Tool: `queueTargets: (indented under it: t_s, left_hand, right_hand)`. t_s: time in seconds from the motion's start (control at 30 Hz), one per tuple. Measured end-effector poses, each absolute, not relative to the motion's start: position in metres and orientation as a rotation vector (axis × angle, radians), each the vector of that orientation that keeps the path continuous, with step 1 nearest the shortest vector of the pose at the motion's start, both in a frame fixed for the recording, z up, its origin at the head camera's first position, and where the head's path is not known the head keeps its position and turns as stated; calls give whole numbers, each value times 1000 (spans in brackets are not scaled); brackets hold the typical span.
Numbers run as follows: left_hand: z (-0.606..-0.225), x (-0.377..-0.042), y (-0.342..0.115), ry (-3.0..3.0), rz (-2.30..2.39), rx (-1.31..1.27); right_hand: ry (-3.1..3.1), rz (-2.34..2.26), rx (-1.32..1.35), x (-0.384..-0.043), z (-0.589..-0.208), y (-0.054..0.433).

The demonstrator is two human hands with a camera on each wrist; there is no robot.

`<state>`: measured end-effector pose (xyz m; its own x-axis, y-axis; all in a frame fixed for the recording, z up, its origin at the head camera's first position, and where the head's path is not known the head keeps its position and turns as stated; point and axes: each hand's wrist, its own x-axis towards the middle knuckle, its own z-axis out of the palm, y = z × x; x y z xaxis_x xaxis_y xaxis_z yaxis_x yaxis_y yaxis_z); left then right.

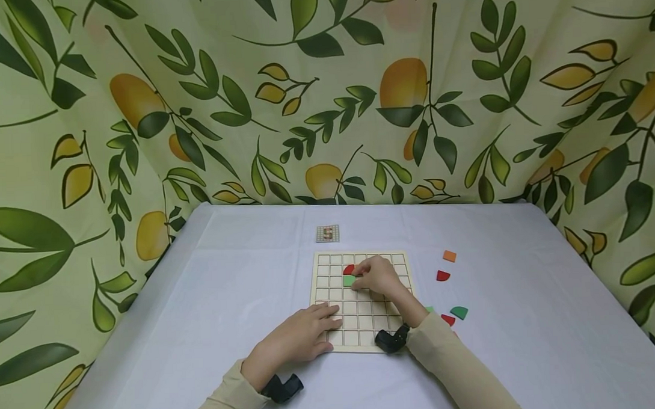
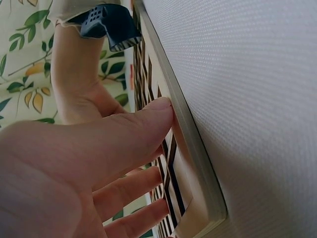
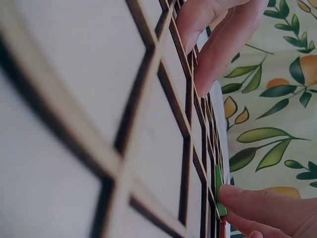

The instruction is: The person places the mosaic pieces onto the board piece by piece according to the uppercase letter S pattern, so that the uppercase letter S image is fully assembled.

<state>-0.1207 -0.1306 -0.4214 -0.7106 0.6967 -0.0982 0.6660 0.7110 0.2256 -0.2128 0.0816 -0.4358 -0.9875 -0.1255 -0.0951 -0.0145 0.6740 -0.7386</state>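
Observation:
A pale wooden grid board (image 1: 351,337) lies on the table. My left hand (image 1: 299,333) rests on its left side, fingers spread over the cells; the left wrist view shows the thumb (image 2: 148,121) pressed at the board's edge. My right hand (image 1: 381,278) reaches over the upper part of the board. Its thumb and a finger pinch a green square piece (image 1: 349,281) at its cell; in the right wrist view the thumb lies against the green piece (image 3: 220,191), which sticks up slightly. A red quarter-round piece (image 1: 349,269) sits in the cell just beyond, close to the index fingertip.
Beyond the board lies a small pattern card (image 1: 327,233). Right of it are an orange square (image 1: 449,256), a red quarter-round piece (image 1: 443,275), a dark green one (image 1: 459,312) and another red piece (image 1: 447,319), some partly behind the right forearm. A leaf-patterned curtain (image 1: 352,125) hangs behind the table.

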Motion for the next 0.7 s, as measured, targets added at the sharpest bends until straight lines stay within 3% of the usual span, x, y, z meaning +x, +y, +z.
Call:
queueTargets:
  t_s: [0.7]
  left_hand:
    - [-423, -121, -132, 2742, 261, 1105]
  right_hand:
    - [2673, -1278, -109, -204, -432, 93]
